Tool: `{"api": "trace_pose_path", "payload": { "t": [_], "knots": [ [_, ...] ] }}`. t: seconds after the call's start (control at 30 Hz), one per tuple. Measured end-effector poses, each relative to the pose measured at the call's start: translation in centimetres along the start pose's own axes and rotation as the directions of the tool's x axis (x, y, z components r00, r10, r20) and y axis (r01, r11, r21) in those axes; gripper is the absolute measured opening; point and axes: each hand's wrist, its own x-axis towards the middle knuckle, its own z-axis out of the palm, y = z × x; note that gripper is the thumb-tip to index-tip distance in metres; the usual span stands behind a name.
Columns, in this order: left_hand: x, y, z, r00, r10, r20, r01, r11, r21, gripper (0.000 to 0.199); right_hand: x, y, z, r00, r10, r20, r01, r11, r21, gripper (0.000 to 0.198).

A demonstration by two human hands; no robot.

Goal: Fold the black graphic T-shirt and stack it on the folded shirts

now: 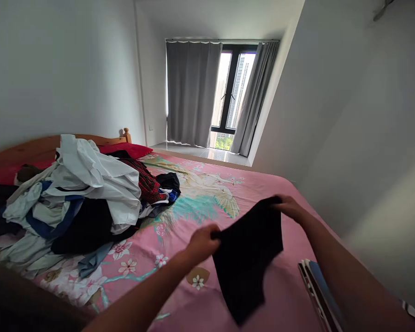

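Between my two hands hangs a pair of black shorts (246, 258), held up by the waistband above the bed. My left hand (203, 243) grips the waistband's near left corner, fingers closed. At the far right corner, my right hand (290, 207) pinches the fabric. The two legs of the shorts dangle toward the bed, their lower edges slightly blurred. Off to the left lies a heap of loose clothes, with a white shirt (102, 173) on top and a red plaid garment (147, 182) beside it.
The pink floral bedsheet (180, 295) covers the bed. Beneath my right forearm is a flat stack with a blue top (320, 276), its kind unclear. A wooden headboard (38, 145) and a red pillow (131, 150) are behind the heap. Grey curtains (193, 92) flank the window.
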Motion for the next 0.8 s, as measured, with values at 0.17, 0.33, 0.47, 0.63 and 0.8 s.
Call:
{"api": "trace_pose_path", "payload": {
  "t": [0.17,0.33,0.47,0.63,0.8],
  "knots": [
    [4.1,1.0,-7.0,0.964,0.189,-0.184,-0.131,0.949,0.288,0.02,-2.4,-1.1,-3.3,0.996,-0.075,-0.049,0.074,0.997,-0.016,0.018],
    [-1.0,-8.9,-3.0,0.968,0.211,-0.137,-0.134,0.893,0.429,0.031,-13.5,0.0,5.9,0.986,-0.164,-0.038,0.159,0.982,-0.105,0.018],
    [-7.0,-16.1,1.1,0.993,0.106,-0.059,-0.07,0.897,0.436,0.038,-23.3,2.5,13.5,0.992,-0.122,0.018,0.123,0.988,-0.096,0.034],
    [-10.8,-17.7,1.5,0.979,0.202,-0.028,-0.166,0.87,0.465,0.035,-29.0,2.7,15.1,0.992,-0.007,-0.125,-0.003,0.997,-0.08,0.042],
    [-16.4,-18.5,0.7,0.95,0.294,0.105,-0.306,0.809,0.503,0.036,-34.6,1.5,14.1,0.996,-0.03,-0.079,0.025,0.997,-0.067,0.041]
  ]
}}
